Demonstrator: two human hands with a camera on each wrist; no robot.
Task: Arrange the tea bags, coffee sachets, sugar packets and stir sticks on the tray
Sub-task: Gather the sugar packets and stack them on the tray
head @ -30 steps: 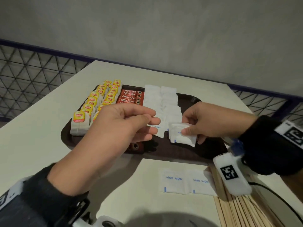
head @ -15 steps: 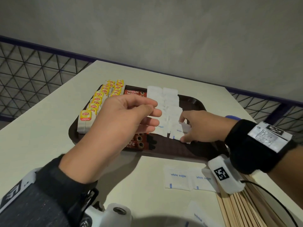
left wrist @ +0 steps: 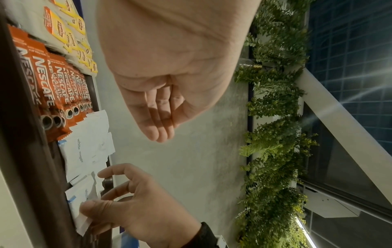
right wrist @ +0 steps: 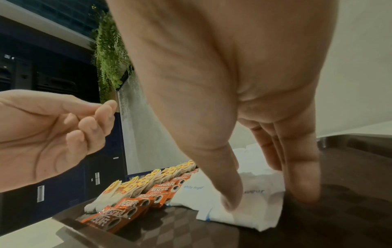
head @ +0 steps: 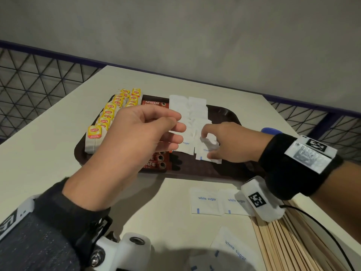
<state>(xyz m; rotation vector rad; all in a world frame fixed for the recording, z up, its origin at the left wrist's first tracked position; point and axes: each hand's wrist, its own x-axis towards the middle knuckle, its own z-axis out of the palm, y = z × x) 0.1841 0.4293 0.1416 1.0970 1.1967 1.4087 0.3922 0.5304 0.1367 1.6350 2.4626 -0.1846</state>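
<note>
A dark brown tray (head: 224, 114) holds yellow-tagged tea bags (head: 109, 114) at its left. Beside them lie red coffee sachets (head: 154, 103), then two columns of white sugar packets (head: 195, 112). My right hand (head: 208, 145) holds one sugar packet (head: 205, 151) down on the tray at the near end of the right column. The thumb is on its near corner and the fingers curve over its far edge (right wrist: 260, 201). My left hand (head: 176, 122) hovers over the sachets, fingers loosely curled and holding nothing (left wrist: 161, 134).
Two loose sugar packets (head: 207, 202) lie on the white table in front of the tray, and a third (head: 234, 245) lies nearer me. A bundle of wooden stir sticks (head: 283, 241) lies at the near right. A blue object (head: 271, 131) shows behind my right wrist.
My right hand has carried its sugar packet forward and down onto the tray at the end of the right column. The left hand has stayed hovering over the sachets.
</note>
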